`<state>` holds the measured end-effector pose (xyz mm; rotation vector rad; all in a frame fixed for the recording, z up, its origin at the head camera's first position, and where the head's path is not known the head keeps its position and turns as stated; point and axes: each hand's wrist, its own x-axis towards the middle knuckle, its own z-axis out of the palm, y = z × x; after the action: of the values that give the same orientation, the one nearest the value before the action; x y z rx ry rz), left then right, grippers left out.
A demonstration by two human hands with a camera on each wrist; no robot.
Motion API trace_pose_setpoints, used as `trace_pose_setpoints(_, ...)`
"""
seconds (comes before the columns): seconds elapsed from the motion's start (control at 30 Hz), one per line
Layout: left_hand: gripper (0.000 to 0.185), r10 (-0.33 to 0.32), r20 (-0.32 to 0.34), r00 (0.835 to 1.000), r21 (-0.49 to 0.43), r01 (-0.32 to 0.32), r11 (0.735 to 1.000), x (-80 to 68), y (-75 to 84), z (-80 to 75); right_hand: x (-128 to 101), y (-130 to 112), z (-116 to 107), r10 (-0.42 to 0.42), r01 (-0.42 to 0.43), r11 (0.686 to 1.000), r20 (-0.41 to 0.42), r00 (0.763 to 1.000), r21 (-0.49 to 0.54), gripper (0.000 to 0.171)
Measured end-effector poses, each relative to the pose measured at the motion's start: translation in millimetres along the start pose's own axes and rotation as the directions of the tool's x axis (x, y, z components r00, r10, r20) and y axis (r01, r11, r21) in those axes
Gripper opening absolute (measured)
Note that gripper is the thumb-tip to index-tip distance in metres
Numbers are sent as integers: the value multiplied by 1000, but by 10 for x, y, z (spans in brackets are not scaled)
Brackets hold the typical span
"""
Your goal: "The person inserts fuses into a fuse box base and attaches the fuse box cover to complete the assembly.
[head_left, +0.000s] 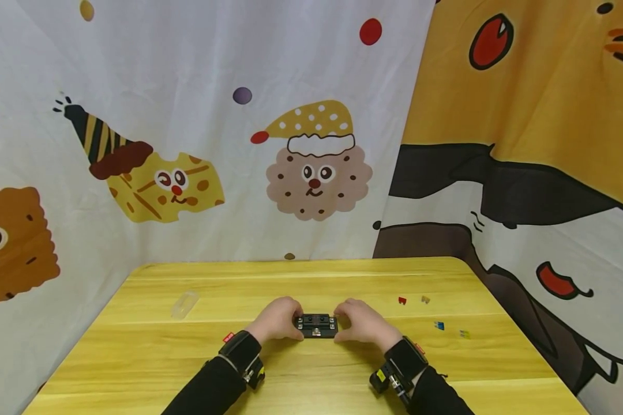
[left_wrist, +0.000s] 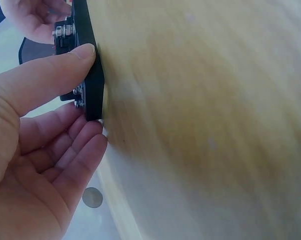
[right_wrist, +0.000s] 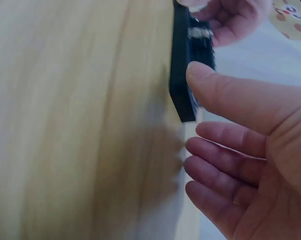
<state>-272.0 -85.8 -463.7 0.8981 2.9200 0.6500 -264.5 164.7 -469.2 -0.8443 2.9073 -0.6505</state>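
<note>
A black fuse block (head_left: 316,333) with metal screw terminals sits on the wooden table in the head view. My left hand (head_left: 279,320) holds its left end. In the left wrist view the thumb (left_wrist: 84,51) presses the block's long side while the fingers (left_wrist: 85,145) bend round the end. At the other end is my right hand (head_left: 364,324), its thumb (right_wrist: 200,72) against the block in the right wrist view. Its loosely bent fingers (right_wrist: 225,155) look slightly apart from the block there.
On the table's right lie small blade fuses: a red one (head_left: 402,301), a tan one (head_left: 426,300), a blue one (head_left: 439,325) and a yellow-green one (head_left: 464,334). A clear plastic cover (head_left: 185,304) lies at the left. A printed curtain (head_left: 187,86) hangs behind the table.
</note>
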Motion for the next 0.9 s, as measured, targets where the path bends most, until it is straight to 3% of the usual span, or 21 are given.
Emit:
trace_pose_setpoints(0.3,39,4,-4,1000,2,-4,1000,11,-39,29,-178,142,-130,46,-44,995,-16,999,90,62)
trace_pose_setpoints(0.63,38,19,-13,1000,-2,-19,1000,-1,-28,15,-382,330,-267,142,-136,985,-49,989,109,63)
trace_pose_setpoints(0.9,38,33,-20,999,11,-33,999,0,-35,16,-628,518,-466,123,-116,989,-77,989,93,63)
